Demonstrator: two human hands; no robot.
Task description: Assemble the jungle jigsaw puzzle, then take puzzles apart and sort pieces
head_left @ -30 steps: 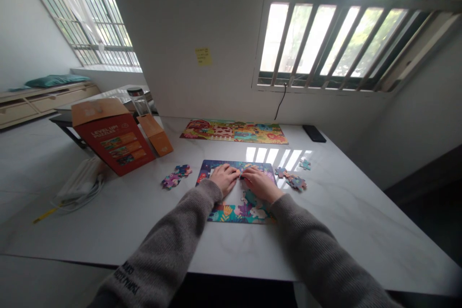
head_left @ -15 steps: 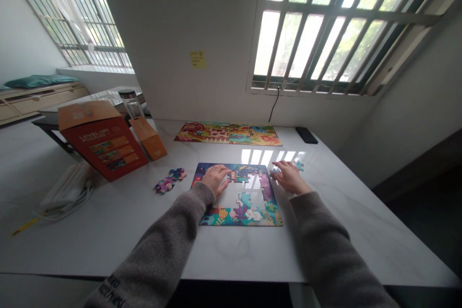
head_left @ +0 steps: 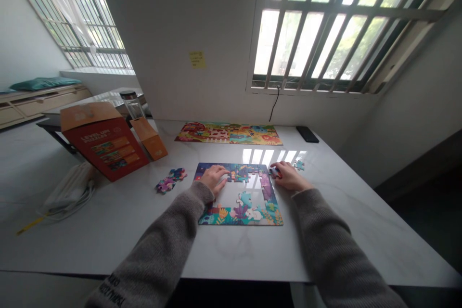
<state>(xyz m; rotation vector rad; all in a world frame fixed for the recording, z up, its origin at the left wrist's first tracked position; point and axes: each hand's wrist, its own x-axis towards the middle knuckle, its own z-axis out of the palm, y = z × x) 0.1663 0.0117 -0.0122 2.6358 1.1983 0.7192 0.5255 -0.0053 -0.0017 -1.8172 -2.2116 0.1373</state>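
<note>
Head view: my left hand (head_left: 213,178) rests over the left side of the partly filled jigsaw (head_left: 249,222), fingers loosely spread, the thumb a little apart from them and nothing visible in its hold. Just right of that hand lies the puzzle's pale middle, with joined pieces running along its upper edge, a teal piece (head_left: 245,198) lower down, and a white rabbit (head_left: 253,214) in the bottom strip. My right hand (head_left: 286,176) is just beyond the jigsaw's right edge, curled narrow, with fingertips at a dark-and-reddish piece (head_left: 276,172); whether I have it gripped or only touched, I cannot tell. Just past these knuckles sits a light teal piece (head_left: 299,165), flat on the white desk (head_left: 234,255). To the left of my left hand, near the board but apart from it, lies a small cluster of purple and blue pieces (head_left: 168,183). Ahead of both hands stretches a long, bright animal picture (head_left: 227,134), and ahead and to the right of my right hand lies a black phone (head_left: 307,134). Well off to my left hand's left stand a red puzzle box (head_left: 108,147) and a small orange box (head_left: 149,139), with a white power strip (head_left: 67,187) nearer me.
</note>
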